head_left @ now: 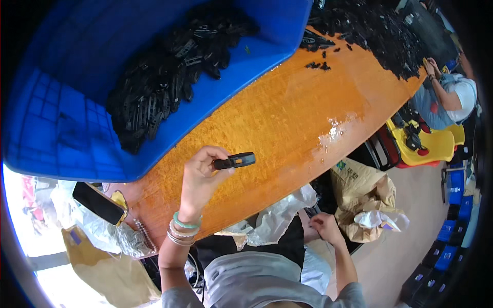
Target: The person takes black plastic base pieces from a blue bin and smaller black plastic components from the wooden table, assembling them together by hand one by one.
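Observation:
My left hand point(200, 177) is raised over the orange table, its thumb and fingers pinching one end of a small black plastic part point(245, 159). The part is oblong, with a little opening through which the orange tabletop shows. Bracelets circle that wrist. Lower and to the right, my right hand point(326, 226) hangs beside the table edge with its fingers curled, close to a crumpled white bag point(275, 218). What those fingers hold, if anything, is too small to make out.
A blue bin point(231, 64) with a heap of black plastic parts point(164, 84) tilts over the table point(267, 123). More black pieces point(375, 38) pile at the far right, near another person point(454, 97). A phone point(100, 203) sits left; a brown paper bag point(362, 190) stands right.

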Action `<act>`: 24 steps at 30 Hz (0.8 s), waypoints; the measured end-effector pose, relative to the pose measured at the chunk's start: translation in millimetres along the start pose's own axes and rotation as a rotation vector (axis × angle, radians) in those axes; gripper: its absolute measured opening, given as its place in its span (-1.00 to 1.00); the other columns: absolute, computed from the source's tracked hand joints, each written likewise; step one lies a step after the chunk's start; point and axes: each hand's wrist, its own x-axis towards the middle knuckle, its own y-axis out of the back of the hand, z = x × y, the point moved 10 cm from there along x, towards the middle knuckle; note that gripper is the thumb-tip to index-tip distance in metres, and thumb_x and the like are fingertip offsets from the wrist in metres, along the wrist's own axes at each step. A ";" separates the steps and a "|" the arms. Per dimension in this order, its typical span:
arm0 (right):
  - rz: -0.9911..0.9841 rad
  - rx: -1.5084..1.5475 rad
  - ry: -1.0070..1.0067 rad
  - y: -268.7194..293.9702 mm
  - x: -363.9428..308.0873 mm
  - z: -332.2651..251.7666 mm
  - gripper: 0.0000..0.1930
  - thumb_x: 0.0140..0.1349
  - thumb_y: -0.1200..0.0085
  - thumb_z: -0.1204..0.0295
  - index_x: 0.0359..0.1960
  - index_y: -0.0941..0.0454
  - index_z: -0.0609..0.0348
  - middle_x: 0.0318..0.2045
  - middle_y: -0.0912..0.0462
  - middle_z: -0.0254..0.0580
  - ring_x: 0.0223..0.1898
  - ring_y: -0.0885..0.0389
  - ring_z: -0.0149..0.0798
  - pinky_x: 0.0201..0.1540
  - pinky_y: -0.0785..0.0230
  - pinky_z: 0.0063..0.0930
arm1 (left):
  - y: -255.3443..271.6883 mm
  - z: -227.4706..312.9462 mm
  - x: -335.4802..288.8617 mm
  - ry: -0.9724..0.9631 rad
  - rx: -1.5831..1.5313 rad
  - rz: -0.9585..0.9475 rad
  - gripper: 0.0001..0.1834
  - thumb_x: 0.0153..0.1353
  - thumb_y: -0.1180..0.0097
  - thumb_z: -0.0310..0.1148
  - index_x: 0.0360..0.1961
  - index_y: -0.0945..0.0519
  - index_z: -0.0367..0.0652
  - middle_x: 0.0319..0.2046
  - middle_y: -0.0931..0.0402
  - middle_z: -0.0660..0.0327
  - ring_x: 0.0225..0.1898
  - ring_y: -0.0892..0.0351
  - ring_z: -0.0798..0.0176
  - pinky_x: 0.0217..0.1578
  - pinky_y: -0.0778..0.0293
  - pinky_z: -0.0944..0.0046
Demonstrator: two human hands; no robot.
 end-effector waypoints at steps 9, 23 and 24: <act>0.285 0.800 0.454 25.4 40.0 -189.4 -0.84 0.15 0.08 0.72 -0.23 -0.47 0.44 -0.30 -0.49 -0.02 -0.41 -0.60 -0.22 -0.34 -0.51 -0.47 | -43.2 11.2 -35.6 -0.108 0.259 -0.076 -0.69 -0.05 -0.10 -0.79 -0.24 -0.42 -0.35 -0.23 -0.41 0.19 -0.19 -0.48 0.39 -0.15 -0.43 0.42; 0.488 0.722 0.514 18.6 35.7 -202.9 -0.85 0.02 -0.09 0.72 -0.33 -0.54 0.39 -0.32 -0.53 -0.12 -0.34 -0.46 -0.38 -0.28 -0.26 -0.61 | -66.2 3.7 -51.9 -0.104 0.255 -0.137 -0.69 -0.05 -0.16 -0.73 -0.23 -0.43 -0.34 -0.24 -0.42 0.16 -0.18 -0.47 0.36 -0.18 -0.42 0.40; 0.485 0.724 0.514 17.3 35.3 -205.5 -0.85 0.02 -0.09 0.72 -0.33 -0.54 0.39 -0.32 -0.53 -0.12 -0.34 -0.46 -0.38 -0.28 -0.26 -0.61 | -68.5 3.6 -53.3 -0.103 0.257 -0.135 -0.69 -0.05 -0.16 -0.73 -0.23 -0.43 -0.34 -0.24 -0.42 0.16 -0.18 -0.47 0.36 -0.18 -0.42 0.40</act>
